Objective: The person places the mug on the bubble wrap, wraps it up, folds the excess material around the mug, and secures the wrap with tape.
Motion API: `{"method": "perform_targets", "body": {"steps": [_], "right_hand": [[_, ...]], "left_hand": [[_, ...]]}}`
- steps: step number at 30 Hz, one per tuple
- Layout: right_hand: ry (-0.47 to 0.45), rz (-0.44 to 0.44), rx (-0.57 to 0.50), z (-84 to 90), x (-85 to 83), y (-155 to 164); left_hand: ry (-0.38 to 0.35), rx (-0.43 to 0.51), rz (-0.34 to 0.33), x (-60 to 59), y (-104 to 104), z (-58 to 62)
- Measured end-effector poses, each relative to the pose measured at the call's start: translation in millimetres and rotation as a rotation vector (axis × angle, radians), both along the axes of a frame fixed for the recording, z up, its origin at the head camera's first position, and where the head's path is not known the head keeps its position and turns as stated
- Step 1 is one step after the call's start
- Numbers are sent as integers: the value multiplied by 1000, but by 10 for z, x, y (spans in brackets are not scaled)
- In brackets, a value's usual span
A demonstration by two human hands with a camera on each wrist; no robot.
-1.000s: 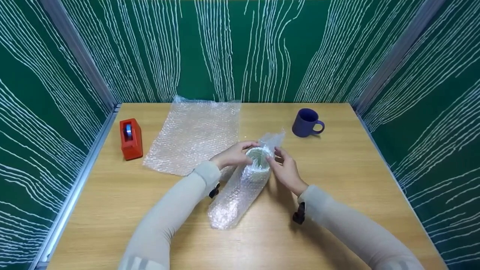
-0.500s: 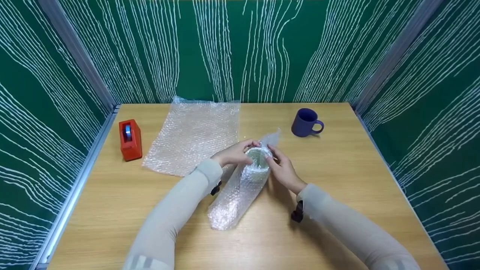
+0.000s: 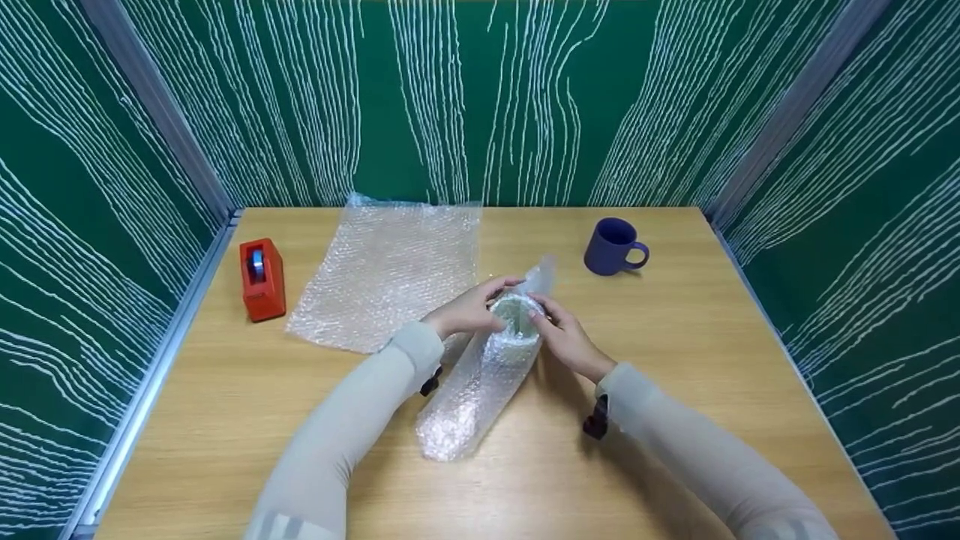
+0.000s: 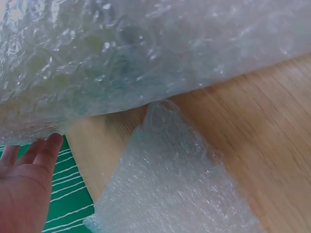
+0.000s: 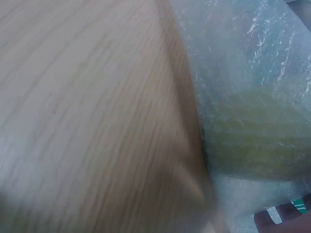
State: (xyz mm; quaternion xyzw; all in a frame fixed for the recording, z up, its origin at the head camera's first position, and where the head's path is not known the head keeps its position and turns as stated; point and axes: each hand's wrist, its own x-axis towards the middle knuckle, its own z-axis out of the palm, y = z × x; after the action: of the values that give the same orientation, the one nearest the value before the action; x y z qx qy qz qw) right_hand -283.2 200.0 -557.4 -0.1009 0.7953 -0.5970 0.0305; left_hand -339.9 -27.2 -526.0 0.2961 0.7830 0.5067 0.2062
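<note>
A roll of bubble wrap [image 3: 480, 397] lies slanted across the middle of the table, its open end facing up and away. Inside that end shows a pale green round thing [image 3: 514, 313]; through the film in the right wrist view it looks like a yellow-green band [image 5: 262, 141]. My left hand [image 3: 471, 307] grips the left side of the open end, thumb at the near edge and fingers at the far edge. On the other side my right hand [image 3: 568, 337] pinches the film at the rim, near a loose flap that sticks up behind.
A flat sheet of bubble wrap [image 3: 397, 270] lies behind the left arm, up to the table's back edge. An orange-red tape dispenser [image 3: 262, 281] stands at far left. At back right is a dark purple mug [image 3: 613, 246]. Green walls enclose the table [image 3: 675, 315].
My right fingers have moved inward to the left along the rim. The loose flap behind the open end has shifted left and looks narrower. My left hand has barely moved.
</note>
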Motion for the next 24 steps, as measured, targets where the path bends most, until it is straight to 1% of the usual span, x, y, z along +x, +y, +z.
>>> {"method": "perform_targets", "body": {"steps": [5, 8, 11, 14, 17, 21, 24], "right_hand": [[-27, 46, 14, 56, -11, 38], [-58, 73, 18, 92, -12, 82], [-87, 66, 17, 94, -32, 125], [-102, 10, -17, 72, -74, 157], [-83, -78, -26, 50, -138, 187], [-49, -173, -6, 34, -244, 218], [-73, -205, 9, 21, -326, 255]], "left_hand": [[44, -15, 5, 13, -5, 6], [41, -24, 6, 7, -3, -8], [30, -35, 3, 0, -8, -28], [24, -44, -2, -8, -15, -49], [19, -40, -5, -14, -22, -61], [18, -33, -4, -15, -27, -58], [18, -38, 2, -11, -21, -53]]}}
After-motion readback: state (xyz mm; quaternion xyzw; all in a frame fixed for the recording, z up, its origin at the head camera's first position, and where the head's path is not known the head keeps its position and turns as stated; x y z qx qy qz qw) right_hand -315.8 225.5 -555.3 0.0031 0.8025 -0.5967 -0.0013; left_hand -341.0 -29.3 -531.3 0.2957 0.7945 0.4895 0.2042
